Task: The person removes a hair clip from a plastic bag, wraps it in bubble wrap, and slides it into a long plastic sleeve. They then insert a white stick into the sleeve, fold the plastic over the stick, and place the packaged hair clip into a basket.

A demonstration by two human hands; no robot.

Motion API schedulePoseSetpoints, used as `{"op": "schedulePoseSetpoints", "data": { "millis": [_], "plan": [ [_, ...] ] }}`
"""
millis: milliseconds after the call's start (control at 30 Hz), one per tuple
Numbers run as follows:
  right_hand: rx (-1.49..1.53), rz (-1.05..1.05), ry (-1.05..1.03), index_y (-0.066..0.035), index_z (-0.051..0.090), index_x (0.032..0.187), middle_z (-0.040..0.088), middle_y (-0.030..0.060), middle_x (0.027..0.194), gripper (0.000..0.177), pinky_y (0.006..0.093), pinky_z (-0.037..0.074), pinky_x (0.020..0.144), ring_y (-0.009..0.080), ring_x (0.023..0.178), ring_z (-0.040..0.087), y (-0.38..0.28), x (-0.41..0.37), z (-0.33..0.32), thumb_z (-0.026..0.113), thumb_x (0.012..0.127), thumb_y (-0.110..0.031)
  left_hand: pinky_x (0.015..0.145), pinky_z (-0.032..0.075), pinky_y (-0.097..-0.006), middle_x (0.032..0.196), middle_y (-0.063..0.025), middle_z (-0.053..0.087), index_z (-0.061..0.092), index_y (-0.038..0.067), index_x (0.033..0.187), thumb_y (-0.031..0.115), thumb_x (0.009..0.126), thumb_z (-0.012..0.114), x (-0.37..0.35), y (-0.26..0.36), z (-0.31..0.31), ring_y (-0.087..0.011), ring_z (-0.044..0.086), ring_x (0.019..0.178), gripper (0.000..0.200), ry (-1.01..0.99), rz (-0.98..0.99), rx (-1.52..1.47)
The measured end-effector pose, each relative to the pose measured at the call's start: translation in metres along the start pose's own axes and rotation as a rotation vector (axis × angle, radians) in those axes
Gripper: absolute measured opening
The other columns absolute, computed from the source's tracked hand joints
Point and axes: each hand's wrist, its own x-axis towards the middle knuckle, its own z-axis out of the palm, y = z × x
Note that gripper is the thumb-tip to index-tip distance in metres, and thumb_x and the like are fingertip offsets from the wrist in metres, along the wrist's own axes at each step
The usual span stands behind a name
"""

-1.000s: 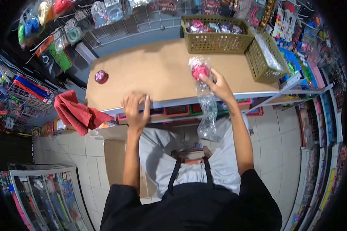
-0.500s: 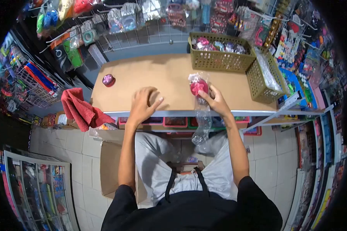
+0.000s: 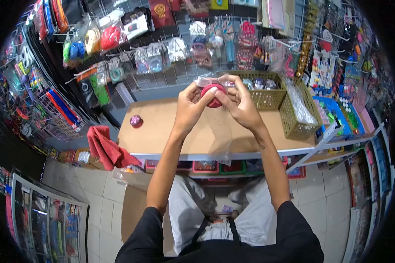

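My left hand and my right hand are raised over the table, pinching a round red case between them. Both thumbs press on its near face. From it a clear plastic wrapper trails down toward the table's front edge; where the wrapper attaches is hidden by my fingers. Farther left on the tabletop lies a similar small purple round case with a flower-like top.
The brown tabletop has two olive perforated baskets at its back right, one holding small wrapped items, the other clear plastic. A red cloth hangs at the left corner. Packaged goods hang on the wall rack.
My right hand has lifted the red case and its wrapper up off the tabletop area. My left hand has come over from the left and closed on it too. The view has tilted upward.
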Motion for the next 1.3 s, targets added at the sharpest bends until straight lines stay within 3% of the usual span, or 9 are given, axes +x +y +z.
{"op": "schedulePoseSetpoints", "data": {
  "millis": [167,333,500,700,833,1033,1133,1200,1300],
  "plan": [
    [-0.026,-0.080,0.009,-0.002,0.051,0.118,0.066,0.0114,0.102,0.041,0.0237,0.051,0.075,0.0118,0.089,0.065,-0.047,0.055,0.001,0.069,0.091,-0.026,0.085,0.050,-0.0254,0.105,-0.0051,0.064,0.059,-0.001,0.118,0.010,0.095,0.061,0.053,0.039,-0.003,-0.0094,0.059,0.096,0.026,-0.025,0.139,0.017],
    [-0.061,-0.290,-0.031,-0.003,0.052,0.122,0.067,0.0109,0.102,0.040,0.0232,0.053,0.075,0.0113,0.091,0.065,-0.062,0.103,0.005,0.069,0.091,-0.021,0.078,0.050,-0.0229,0.099,-0.0041,0.065,0.060,0.000,0.116,0.034,0.105,0.040,0.095,0.057,-0.003,-0.0063,0.059,0.088,0.041,0.031,0.274,-0.068],
    [-0.094,-0.355,-0.012,0.000,0.051,0.125,0.067,0.0114,0.105,0.044,0.0243,0.053,0.080,0.0132,0.095,0.065,-0.056,0.129,-0.006,0.070,0.090,-0.019,0.077,0.050,-0.0223,0.097,-0.0046,0.067,0.062,-0.001,0.112,0.031,0.105,0.040,0.123,0.048,-0.004,-0.0061,0.060,0.085,0.040,0.039,0.344,-0.092],
    [0.016,-0.309,0.180,0.006,0.062,0.118,0.068,0.0054,0.098,0.035,0.0173,0.048,0.073,0.0046,0.086,0.060,-0.039,0.129,-0.012,0.064,0.095,-0.021,0.076,0.050,-0.0265,0.095,-0.0084,0.067,0.061,-0.003,0.109,0.030,0.107,0.032,0.139,0.029,0.008,-0.0122,0.062,0.085,0.044,0.116,0.500,0.128],
    [-0.076,-0.303,0.295,0.004,0.068,0.110,0.069,0.0040,0.093,0.027,0.0195,0.048,0.074,0.0055,0.084,0.061,-0.031,0.123,-0.016,0.061,0.096,-0.019,0.077,0.050,-0.0294,0.096,-0.0123,0.067,0.060,-0.003,0.114,0.028,0.107,0.030,0.137,0.022,0.012,-0.0147,0.062,0.084,0.044,0.159,0.505,0.281],
    [-0.285,-0.444,0.248,0.003,0.070,0.103,0.070,0.0053,0.086,0.024,0.0220,0.049,0.074,0.0067,0.080,0.062,-0.025,0.128,-0.027,0.061,0.096,-0.018,0.075,0.051,-0.0280,0.099,-0.0052,0.056,0.058,0.000,0.123,0.029,0.107,0.031,0.138,0.006,0.002,-0.0139,0.060,0.087,0.043,0.083,0.454,0.128],
    [-0.184,-0.290,0.220,0.000,0.069,0.103,0.068,0.0062,0.082,0.023,0.0215,0.051,0.061,0.0084,0.074,0.064,-0.038,0.117,-0.019,0.060,0.096,-0.020,0.072,0.052,-0.0250,0.101,-0.0037,0.054,0.058,0.002,0.123,0.032,0.107,0.031,0.122,0.012,0.011,-0.0117,0.057,0.089,0.043,0.050,0.297,-0.071],
    [-0.147,-0.282,0.214,0.000,0.067,0.104,0.068,0.0080,0.081,0.024,0.0235,0.055,0.055,0.0112,0.066,0.065,-0.038,0.117,-0.017,0.059,0.097,-0.021,0.072,0.052,-0.0244,0.102,-0.0048,0.055,0.057,0.002,0.125,0.032,0.107,0.031,0.125,0.009,0.007,-0.0110,0.057,0.088,0.043,0.044,0.331,0.009],
    [-0.088,-0.283,0.232,0.002,0.065,0.104,0.068,0.0098,0.081,0.026,0.0239,0.056,0.055,0.0126,0.065,0.067,-0.036,0.118,-0.014,0.057,0.098,-0.021,0.074,0.052,-0.0252,0.106,-0.0064,0.054,0.052,0.003,0.131,0.034,0.105,0.038,0.127,0.001,0.002,-0.0101,0.056,0.089,0.042,0.028,0.326,0.046]
  ]
}}
